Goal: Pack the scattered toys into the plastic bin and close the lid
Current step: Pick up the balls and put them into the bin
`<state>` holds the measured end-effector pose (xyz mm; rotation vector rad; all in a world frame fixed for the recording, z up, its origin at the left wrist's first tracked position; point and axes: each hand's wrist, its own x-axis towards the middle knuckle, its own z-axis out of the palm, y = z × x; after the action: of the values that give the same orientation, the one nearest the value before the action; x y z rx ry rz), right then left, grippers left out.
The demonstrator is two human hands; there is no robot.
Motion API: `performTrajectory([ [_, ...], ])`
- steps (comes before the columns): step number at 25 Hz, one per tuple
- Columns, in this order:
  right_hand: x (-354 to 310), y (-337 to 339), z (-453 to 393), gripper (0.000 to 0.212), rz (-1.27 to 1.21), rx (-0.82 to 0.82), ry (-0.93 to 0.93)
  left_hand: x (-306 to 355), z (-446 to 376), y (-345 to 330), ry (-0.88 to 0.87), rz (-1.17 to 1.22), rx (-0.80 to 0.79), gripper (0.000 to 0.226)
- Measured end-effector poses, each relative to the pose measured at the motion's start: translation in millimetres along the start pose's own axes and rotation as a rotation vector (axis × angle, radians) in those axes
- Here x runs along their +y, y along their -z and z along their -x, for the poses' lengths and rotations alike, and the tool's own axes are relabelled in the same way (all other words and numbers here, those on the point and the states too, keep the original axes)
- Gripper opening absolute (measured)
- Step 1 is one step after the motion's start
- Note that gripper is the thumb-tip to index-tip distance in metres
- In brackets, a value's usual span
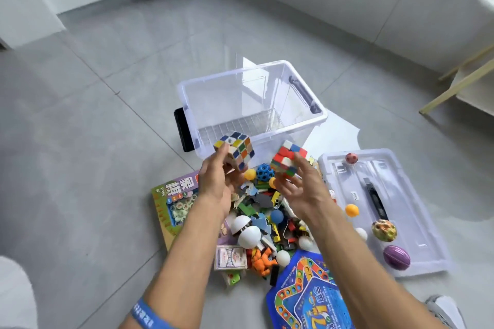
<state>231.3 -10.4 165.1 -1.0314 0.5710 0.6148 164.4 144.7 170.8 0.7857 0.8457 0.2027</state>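
chess box (175,203): lies flat on the floor at the left edge of the pile, partly under the left forearm; untouched.
left hand (216,181): fingers curled round a white-framed puzzle cube (236,151), lifted just at the bin's near wall. Looks like it's about to be dropped in.
bin (187,99): clear plastic, open, upright on the floor just beyond the pile; looks empty, so packing has barely begun. Dark latches on both ends.
toy pile (264,211): balls, puzzle pieces, blocks, a card pack (230,258) and an orange figure (263,259) heaped on the floor between the forearms, right in front of the bin. Short carry.
right hand (302,189): palm up, fingers loosely curled under and round a bright stickerless cube (287,160), held beside the first cube, also near the bin's front rim. One cube per hand, so both probably go in together.
blue game board (307,294): flat on the floor, nearest the person, under the right forearm.
lid (417,184): off, lying flat on the floor right of the pile, well clear of the opening; several balls, incl. a purple ball (397,257), sit on it. Those must come off before closing.
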Motion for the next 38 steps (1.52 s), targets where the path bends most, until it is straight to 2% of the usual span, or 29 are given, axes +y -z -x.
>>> performTrajectory([
  [3, -39, -45, -12, 0.033, 0.043, -0.057, 0.048, 46, -18, -14, -0.056, -0.084, -0.009, 0.033],
  [5, -41, -34, -16, 0.033, 0.134, -0.018, 0.084, 36, -22, -8, -0.125, -0.153, 0.071, 0.025],
  [8, 1, 45, -17, 0.025, 0.353, 0.239, 0.238, -38, -23, 9, -0.109, -0.297, 0.199, 0.007],
  [9, 21, 80, -13, 0.022, 0.414, 0.363, 0.262, -67, -22, 14, -0.07, -0.383, 0.221, 0.01],
  [12, 76, 172, 5, 0.016, 0.534, 0.623, 0.148, -136, -23, 26, 0.006, -0.702, 0.172, 0.014],
  [15, 97, 227, 18, 0.012, 0.681, 0.707, 0.113, -169, -34, 23, -0.017, -0.961, 0.107, 0.013],
  [17, 86, 242, 12, 0.012, 0.772, 0.707, 0.199, -172, -55, 13, -0.12, -1.22, 0.055, 0.017],
  [19, 64, 249, -1, 0.016, 0.878, 0.704, 0.314, -160, -86, 0, -0.294, -1.48, 0.035, 0.026],
  [20, 49, 253, -10, 0.02, 0.958, 0.721, 0.393, -151, -101, -9, -0.372, -1.549, 0.021, 0.032],
  [22, 20, 260, -37, 0.037, 1.193, 0.728, 0.518, -134, -131, -25, -0.401, -1.676, -0.006, 0.053],
  [24, -3, 271, -63, 0.058, 1.532, 0.648, 0.447, -129, -152, -32, -0.312, -1.812, -0.071, 0.074],
  [25, -13, 279, -72, 0.068, 1.66, 0.604, 0.331, -134, -160, -33, -0.248, -1.845, -0.134, 0.079],
  [27, -26, 291, -87, 0.079, 1.749, 0.499, 0.089, -149, -170, -31, -0.215, -1.908, -0.224, 0.085],
  [29, -28, 298, -96, 0.076, 1.773, 0.462, 0.019, -156, -180, -30, -0.292, -2.02, -0.18, 0.086],
  [31, -25, 301, -102, 0.064, 1.748, 0.49, 0.121, -158, -190, -33, -0.405, -2.067, -0.095, 0.077],
  [34, -23, 306, -107, 0.047, 1.667, 0.494, 0.177, -162, -194, -42, -0.501, -1.949, -0.11, 0.049],
  [36, -29, 308, -112, 0.039, 1.68, 0.474, 0.171, -158, -191, -42, -0.507, -1.929, -0.124, 0.046],
  [38, -44, 304, -109, 0.031, 1.618, 0.475, 0.263, -147, -181, -39, -0.503, -1.841, -0.083, 0.045],
])
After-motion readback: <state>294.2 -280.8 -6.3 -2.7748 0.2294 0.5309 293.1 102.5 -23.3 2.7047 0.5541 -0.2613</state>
